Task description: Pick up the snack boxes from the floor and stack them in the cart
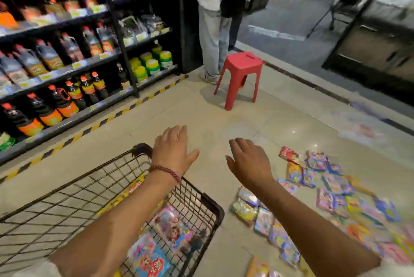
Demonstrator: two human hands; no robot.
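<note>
Several colourful snack boxes [322,189] lie scattered on the tiled floor at the lower right. A black wire cart [208,207] stands at the lower left, with a few snack boxes in the cart [161,245] lying flat. My left hand [173,149] hovers above the cart's far corner, fingers straight and spread, holding nothing. My right hand [248,160] hangs in the air just left of the floor boxes, fingers relaxed and pointing down, empty too. A red beaded bracelet sits on my left wrist.
A red plastic stool [239,75] stands on the floor ahead. Behind it stands a person in light trousers [212,37]. Shelves of bottles and jars [67,59] line the left, edged by yellow-black floor tape. A dark counter [376,53] runs at the right.
</note>
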